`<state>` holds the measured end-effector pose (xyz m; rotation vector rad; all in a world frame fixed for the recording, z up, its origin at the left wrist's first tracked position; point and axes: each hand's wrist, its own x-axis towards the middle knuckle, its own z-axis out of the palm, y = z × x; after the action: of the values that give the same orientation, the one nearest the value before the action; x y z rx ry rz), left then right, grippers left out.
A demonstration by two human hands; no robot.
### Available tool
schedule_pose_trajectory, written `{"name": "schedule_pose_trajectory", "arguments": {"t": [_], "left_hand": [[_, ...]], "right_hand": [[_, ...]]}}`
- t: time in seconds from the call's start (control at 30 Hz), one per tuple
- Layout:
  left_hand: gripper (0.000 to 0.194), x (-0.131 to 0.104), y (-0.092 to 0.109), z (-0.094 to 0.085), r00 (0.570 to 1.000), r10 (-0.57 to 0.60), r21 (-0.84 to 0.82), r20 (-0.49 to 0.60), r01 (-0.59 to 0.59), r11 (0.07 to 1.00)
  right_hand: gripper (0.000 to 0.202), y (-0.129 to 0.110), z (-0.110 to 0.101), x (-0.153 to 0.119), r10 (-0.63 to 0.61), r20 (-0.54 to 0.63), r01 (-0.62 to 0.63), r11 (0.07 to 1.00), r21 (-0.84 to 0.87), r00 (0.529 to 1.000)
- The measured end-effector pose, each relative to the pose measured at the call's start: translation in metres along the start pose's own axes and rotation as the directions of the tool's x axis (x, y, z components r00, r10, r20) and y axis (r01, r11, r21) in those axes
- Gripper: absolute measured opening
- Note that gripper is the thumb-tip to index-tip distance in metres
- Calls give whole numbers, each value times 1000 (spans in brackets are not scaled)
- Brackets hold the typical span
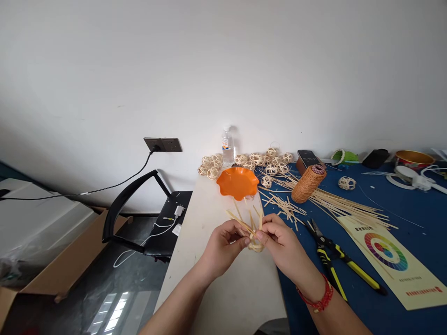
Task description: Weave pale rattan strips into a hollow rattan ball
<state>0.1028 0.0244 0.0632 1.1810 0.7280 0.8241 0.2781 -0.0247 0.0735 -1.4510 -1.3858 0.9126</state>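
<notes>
Between my two hands is a half-woven ball of bamboo strips (pixel 256 247), its loose strip ends fanning upward and away from me. My left hand (pixel 228 242) pinches strips on the left side with thumb and forefinger. On the other side my right hand (pixel 279 239), with a red bracelet at the wrist, grips crossing strips between thumb and fingers. The ball's rounded underside shows between the fingertips, just above the pale table top (pixel 223 307). Just beyond the hands stands an orange scalloped dish (pixel 238 182).
Finished woven balls (pixel 256 159) cluster by the wall near a water bottle (pixel 227 146). Cut strips (pixel 284 207), a twine spool (pixel 309 184), yellow-black pliers-like cutters (pixel 330 246) and a colour-wheel card (pixel 387 253) lie on the blue cloth to the right. A black chair (pixel 139 223) stands left.
</notes>
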Motion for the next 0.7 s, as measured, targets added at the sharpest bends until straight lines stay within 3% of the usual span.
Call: {"name": "schedule_pose_trajectory", "arguments": {"t": [0.27, 0.5, 0.7], "left_hand": [[29, 0, -1, -2, 994, -108, -4, -28, 108, 994], [26, 1, 10, 1, 991, -121, -18, 62, 122, 992], [23, 1, 8, 1, 989, -148, 8, -2, 148, 989]], "right_hand": [[26, 0, 0, -1, 37, 56, -38, 999, 3, 998], [24, 3, -2, -1, 39, 88, -38, 999, -17, 995], [11, 9, 2, -1, 60, 94, -62, 998, 21, 994]]}}
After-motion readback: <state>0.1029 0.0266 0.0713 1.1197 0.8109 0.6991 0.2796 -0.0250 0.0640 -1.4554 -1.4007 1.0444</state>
